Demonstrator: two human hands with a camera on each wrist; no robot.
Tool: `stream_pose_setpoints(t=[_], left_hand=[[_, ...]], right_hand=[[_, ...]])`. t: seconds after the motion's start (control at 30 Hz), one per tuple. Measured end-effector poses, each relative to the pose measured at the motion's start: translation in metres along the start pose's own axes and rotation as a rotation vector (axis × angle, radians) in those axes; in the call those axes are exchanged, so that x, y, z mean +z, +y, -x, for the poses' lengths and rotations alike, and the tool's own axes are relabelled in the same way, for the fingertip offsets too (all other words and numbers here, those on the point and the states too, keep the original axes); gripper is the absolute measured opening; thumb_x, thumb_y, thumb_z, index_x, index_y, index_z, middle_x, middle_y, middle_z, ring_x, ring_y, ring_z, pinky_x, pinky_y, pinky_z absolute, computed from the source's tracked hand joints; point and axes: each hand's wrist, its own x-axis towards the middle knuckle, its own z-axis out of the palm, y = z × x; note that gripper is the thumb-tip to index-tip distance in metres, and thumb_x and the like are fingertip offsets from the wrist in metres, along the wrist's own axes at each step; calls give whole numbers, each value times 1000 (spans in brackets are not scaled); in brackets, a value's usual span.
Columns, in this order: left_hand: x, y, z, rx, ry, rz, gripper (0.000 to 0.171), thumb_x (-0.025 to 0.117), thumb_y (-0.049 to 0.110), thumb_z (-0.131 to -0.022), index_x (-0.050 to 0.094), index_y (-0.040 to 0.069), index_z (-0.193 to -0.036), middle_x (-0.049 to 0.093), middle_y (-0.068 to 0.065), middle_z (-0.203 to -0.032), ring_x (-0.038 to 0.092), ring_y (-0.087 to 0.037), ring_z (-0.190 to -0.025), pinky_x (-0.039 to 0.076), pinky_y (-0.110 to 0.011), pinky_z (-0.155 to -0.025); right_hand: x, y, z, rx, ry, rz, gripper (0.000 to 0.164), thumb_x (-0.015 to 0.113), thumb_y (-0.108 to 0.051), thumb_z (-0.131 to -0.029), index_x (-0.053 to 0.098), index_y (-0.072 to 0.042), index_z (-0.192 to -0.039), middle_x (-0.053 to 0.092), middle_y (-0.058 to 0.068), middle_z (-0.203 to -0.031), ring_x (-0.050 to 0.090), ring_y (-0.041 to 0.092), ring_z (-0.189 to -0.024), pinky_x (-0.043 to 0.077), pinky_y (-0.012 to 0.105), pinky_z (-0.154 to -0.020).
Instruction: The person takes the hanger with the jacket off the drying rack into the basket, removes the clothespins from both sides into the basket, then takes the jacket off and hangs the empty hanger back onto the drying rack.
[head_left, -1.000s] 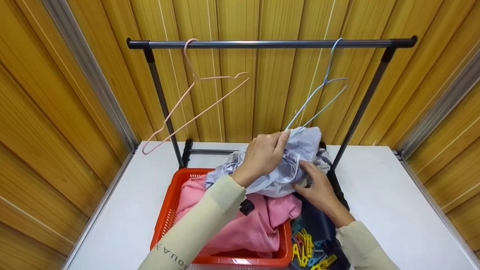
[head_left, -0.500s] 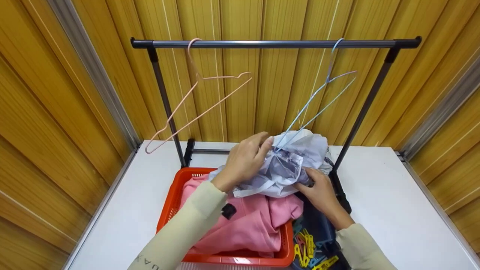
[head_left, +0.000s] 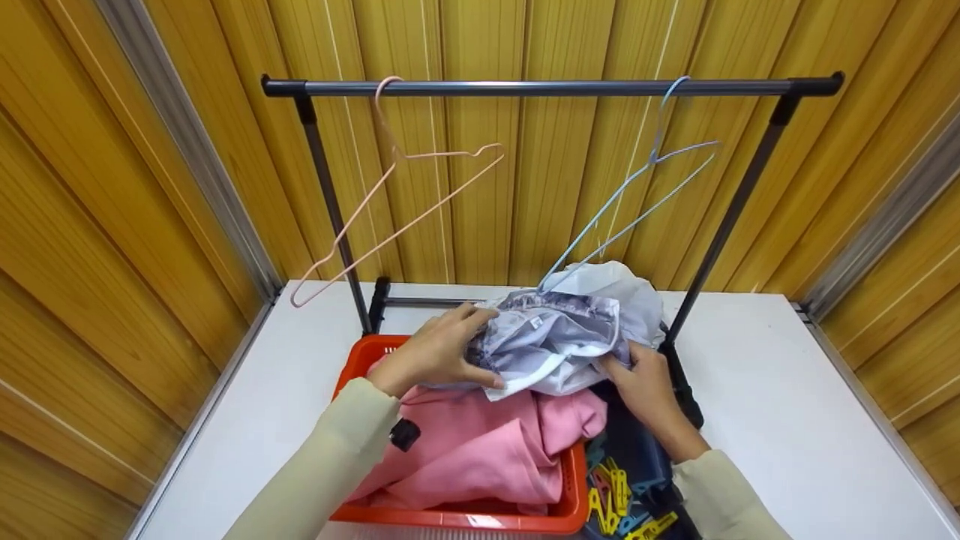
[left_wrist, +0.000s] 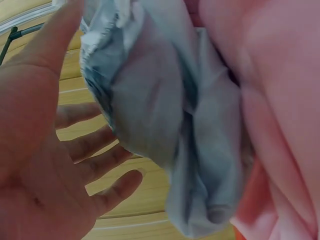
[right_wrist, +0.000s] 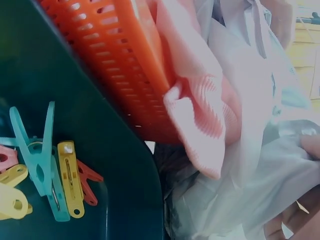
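Observation:
In the head view a thin white-grey garment (head_left: 559, 345) with a gathered, dark-patterned edge is bunched over the basket's back. The lower end of a blue wire hanger (head_left: 622, 189) reaches its upper edge; that tip is hidden. My left hand (head_left: 439, 349) is at the garment's left side, thumb and fingers spread around its edge. The left wrist view shows those fingers (left_wrist: 97, 145) extended beside the cloth, palm bare. At the right side, my right hand (head_left: 649, 386) pinches the cloth between thumb and fingers. The right wrist view catches only part of that hand.
A pink garment (head_left: 480, 457) lies in a red basket (head_left: 457, 520). Right of it stands a dark bin (head_left: 637, 435) with several clothespins (head_left: 619, 491). A pink hanger (head_left: 397, 231) hangs at left on the rack bar (head_left: 517, 88), above the white table (head_left: 795, 405).
My left hand has let go near the hanger's lower end and moved left and down to the garment's left side. The garment's opening now spreads wider. My right hand stays nearly in place.

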Motion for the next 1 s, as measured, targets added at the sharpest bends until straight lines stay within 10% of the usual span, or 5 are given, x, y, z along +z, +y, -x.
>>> stream_pose_setpoints(t=[0.23, 0.43, 0.7, 1.0], left_hand=[[5, -4, 2, -32, -5, 41, 50, 78, 41, -78, 64, 17, -119, 60, -4, -103, 56, -19, -93, 47, -36, -82], [7, -3, -5, 2, 130, 69, 24, 70, 28, -86, 57, 15, -71, 42, 5, -64, 45, -11, -62, 34, -25, -56], [10, 10, -15, 4, 320, 62, 17, 64, 19, -87, 60, 10, -73, 50, 2, -62, 48, -12, -59, 40, -27, -54], [22, 24, -24, -25, 421, 116, 12, 65, 15, -84, 60, 6, -90, 62, -7, -72, 54, -18, -66, 46, -35, -60]], right_hand=[[-4, -7, 2, 24, 11, -59, 22, 67, -7, -83, 58, -4, -64, 47, -1, -60, 44, 10, -59, 36, 21, -56], [-4, -10, 5, -75, 7, -65, 5, 72, -7, -82, 72, -2, -84, 69, 8, -80, 53, 3, -71, 42, 14, -65], [-4, -40, 12, -117, -37, -153, 7, 67, 1, -85, 72, 0, -91, 67, 8, -85, 52, 0, -69, 43, 15, -63], [4, -39, 17, -126, -127, -146, 18, 60, -2, -92, 73, -2, -104, 68, 11, -119, 62, 21, -110, 50, 20, -86]])
